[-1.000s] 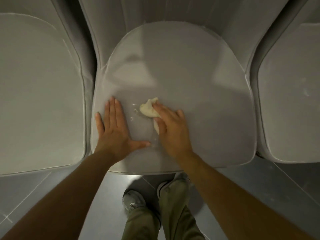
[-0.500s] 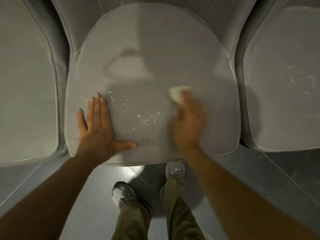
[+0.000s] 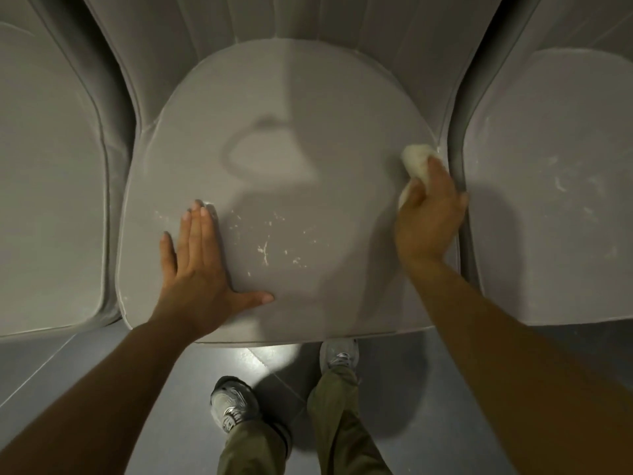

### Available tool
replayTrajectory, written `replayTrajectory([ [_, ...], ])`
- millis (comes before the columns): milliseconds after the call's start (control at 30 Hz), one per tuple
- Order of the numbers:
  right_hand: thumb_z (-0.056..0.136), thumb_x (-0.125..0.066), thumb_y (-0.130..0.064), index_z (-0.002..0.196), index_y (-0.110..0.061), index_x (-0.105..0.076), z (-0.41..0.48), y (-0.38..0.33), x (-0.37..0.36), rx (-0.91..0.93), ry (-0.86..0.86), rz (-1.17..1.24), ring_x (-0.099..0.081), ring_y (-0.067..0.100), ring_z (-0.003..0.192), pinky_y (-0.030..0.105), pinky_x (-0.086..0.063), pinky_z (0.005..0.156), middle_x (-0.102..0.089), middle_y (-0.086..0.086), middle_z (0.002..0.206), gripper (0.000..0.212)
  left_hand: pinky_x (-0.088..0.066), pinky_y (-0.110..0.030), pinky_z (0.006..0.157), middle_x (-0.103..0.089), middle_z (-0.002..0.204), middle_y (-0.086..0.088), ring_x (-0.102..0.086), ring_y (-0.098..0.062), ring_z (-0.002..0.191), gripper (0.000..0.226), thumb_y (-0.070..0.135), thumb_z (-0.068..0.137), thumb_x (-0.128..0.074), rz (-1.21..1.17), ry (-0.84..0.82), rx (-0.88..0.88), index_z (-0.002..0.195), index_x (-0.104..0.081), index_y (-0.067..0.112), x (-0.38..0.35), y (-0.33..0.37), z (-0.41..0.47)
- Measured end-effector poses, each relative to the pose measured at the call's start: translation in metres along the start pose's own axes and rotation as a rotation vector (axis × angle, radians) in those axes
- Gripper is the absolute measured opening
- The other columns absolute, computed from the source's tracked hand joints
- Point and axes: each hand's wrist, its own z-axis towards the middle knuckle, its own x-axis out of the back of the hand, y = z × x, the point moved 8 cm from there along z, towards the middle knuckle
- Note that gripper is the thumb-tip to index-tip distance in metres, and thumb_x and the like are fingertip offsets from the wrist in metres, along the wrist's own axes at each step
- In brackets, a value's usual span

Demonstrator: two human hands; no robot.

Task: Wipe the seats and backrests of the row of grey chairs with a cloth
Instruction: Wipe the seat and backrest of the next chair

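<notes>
The middle grey chair seat fills the centre of the head view, with white specks scattered across its front half. My left hand lies flat on the seat's front left, fingers straight and thumb spread. My right hand grips a bunched cream cloth and presses it on the seat's right edge, beside the gap to the right chair. The ribbed backrest rises behind the seat.
A second grey seat lies to the left and a third, marked with white streaks, to the right. Below the seats is a grey tiled floor with my shoes and olive trouser legs.
My right hand has swept the cloth from the seat's middle left across to its right edge. White specks now show where the cloth was. My left hand has stayed flat in place.
</notes>
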Motion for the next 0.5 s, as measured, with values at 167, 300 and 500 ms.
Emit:
replayTrajectory([
  [167, 0.090, -0.047, -0.010, 0.133, -0.014, -0.048, 0.005, -0.047, -0.056, 0.202, -0.191, -0.049, -0.046, 0.025, 0.122, 0.026, -0.023, 0.102, -0.051, 0.005, 0.136, 0.043, 0.002, -0.053, 0.113, -0.005, 0.157, -0.021, 0.003, -0.026, 0.143, 0.144, 0.092, 0.045, -0.033, 0.031, -0.006, 0.019, 0.149, -0.005, -0.004, -0.005, -0.001, 0.004],
  [300, 0.096, -0.036, -0.020, 0.142, -0.028, -0.031, -0.083, -0.112, -0.107, 0.512, -0.469, -0.127, -0.044, 0.019, 0.122, 0.030, -0.025, 0.100, -0.032, -0.010, 0.149, 0.047, 0.000, -0.054, 0.113, -0.007, 0.157, -0.022, 0.000, -0.027, 0.143, 0.152, 0.096, 0.041, -0.047, 0.014, -0.004, 0.026, 0.148, -0.006, -0.004, -0.003, -0.001, 0.004],
  [500, 0.090, -0.044, -0.012, 0.132, -0.013, -0.050, -0.095, -0.123, -0.071, 0.583, -0.523, 0.151, -0.055, 0.031, 0.110, 0.042, -0.035, 0.094, -0.051, 0.003, 0.137, 0.043, -0.006, -0.053, 0.114, -0.010, 0.156, -0.022, -0.007, -0.031, 0.144, 0.141, 0.090, 0.050, -0.043, -0.025, 0.012, 0.061, 0.149, -0.006, -0.003, 0.003, -0.008, -0.005],
])
